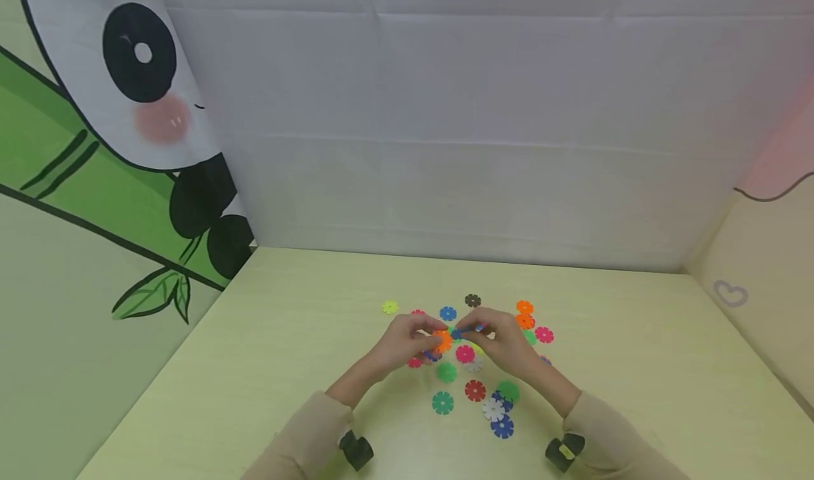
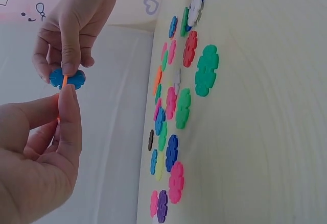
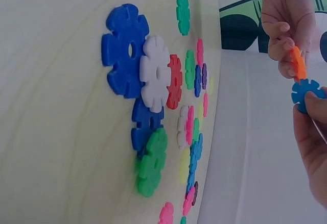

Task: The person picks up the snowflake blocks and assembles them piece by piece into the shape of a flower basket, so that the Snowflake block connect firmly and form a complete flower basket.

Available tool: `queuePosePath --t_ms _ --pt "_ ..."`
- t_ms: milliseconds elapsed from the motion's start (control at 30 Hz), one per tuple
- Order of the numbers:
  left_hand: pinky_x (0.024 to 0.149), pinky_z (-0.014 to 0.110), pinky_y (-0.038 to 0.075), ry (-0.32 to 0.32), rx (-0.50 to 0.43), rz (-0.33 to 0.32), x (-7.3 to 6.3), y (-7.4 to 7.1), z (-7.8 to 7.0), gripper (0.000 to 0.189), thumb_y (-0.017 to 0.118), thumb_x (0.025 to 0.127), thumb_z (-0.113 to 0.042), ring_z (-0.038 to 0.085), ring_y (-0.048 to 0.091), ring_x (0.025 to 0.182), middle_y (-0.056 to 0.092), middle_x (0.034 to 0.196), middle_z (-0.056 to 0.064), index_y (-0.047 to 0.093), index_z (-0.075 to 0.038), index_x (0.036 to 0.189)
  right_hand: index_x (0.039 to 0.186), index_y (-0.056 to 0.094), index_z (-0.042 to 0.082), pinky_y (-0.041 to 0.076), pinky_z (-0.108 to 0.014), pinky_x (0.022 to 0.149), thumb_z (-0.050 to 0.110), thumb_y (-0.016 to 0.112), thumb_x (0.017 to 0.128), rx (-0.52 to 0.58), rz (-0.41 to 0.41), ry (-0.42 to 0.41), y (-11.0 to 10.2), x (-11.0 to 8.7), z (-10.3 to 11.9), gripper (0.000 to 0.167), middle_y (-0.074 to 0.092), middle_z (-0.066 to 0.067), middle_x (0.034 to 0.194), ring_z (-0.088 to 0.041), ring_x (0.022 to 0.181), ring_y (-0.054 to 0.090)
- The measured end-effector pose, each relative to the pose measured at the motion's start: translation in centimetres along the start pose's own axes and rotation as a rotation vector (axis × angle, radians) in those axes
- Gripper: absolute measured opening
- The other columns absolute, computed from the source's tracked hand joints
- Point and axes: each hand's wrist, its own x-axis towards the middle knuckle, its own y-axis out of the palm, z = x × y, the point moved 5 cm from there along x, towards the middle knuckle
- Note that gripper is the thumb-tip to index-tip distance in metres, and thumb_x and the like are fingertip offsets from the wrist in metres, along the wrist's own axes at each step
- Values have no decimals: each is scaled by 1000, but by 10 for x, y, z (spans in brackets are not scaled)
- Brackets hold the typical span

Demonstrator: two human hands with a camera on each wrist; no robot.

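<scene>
Right wrist view: I see the left hand [image 3: 288,22] pinching an orange disc [image 3: 298,62], the right hand [image 3: 312,142] pinching a blue disc [image 3: 301,90]; the discs' rims meet crosswise between them, above the table [image 1: 305,310], short of its far edge.

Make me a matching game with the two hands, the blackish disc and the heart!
1. Left hand
2. Right hand
3. Blackish disc
4. Heart

A. lies on the table
B. pinches a blue disc
C. is on the wall
D. pinches an orange disc

Pairs: 1-D, 2-B, 3-A, 4-C
</scene>
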Motion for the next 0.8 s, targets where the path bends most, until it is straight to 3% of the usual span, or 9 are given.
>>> queuePosePath --t_ms 133,233,333,533,700,800 --pt "62 29 55 -35 -6 -22 0 0 1 24 61 85 -6 22 66 70 63 89 9 62 2 107 88 67 4 53 -27 61 -8 67 74 2 17 -18 0 1 1 18 67 -6 82 -17 73 64" --pt "63 28 55 -53 -13 -31 -1 0 0 24 62 85 -7 19 66 69 64 87 9 63 1 107 88 67 5 53 -26 63 -5 68 75 17 10 18 -1 1 1 16 67 -6 83 -14 74 63" --pt "65 29 55 -66 -19 -37 -1 0 -2 24 62 85 -10 23 66 71 64 88 8 63 0 107 90 66 4 53 -25 65 -2 66 78 78 -6 105 -3 0 -1 13 67 -7 85 -15 75 64" --pt "67 31 55 -70 -58 -39 2 1 -3 25 61 86 -11 33 64 78 62 90 8 63 -2 109 93 62 -3 54 -25 66 -5 63 80 192 -40 258 -4 -2 -3 13 65 -17 86 -30 75 64" --pt "65 28 54 -68 -85 -37 3 2 -3 24 61 86 -10 37 62 80 61 89 8 62 -1 109 93 60 -8 54 -24 66 -8 60 81 218 -71 305 -7 -1 7 13 61 -24 86 -33 75 62" --pt "65 27 54 -64 -80 -36 4 3 -3 24 61 86 -10 35 63 79 61 89 7 63 0 108 93 60 -6 53 -24 66 -7 61 81 228 -78 313 -7 -3 2 13 62 -22 86 -27 74 63"
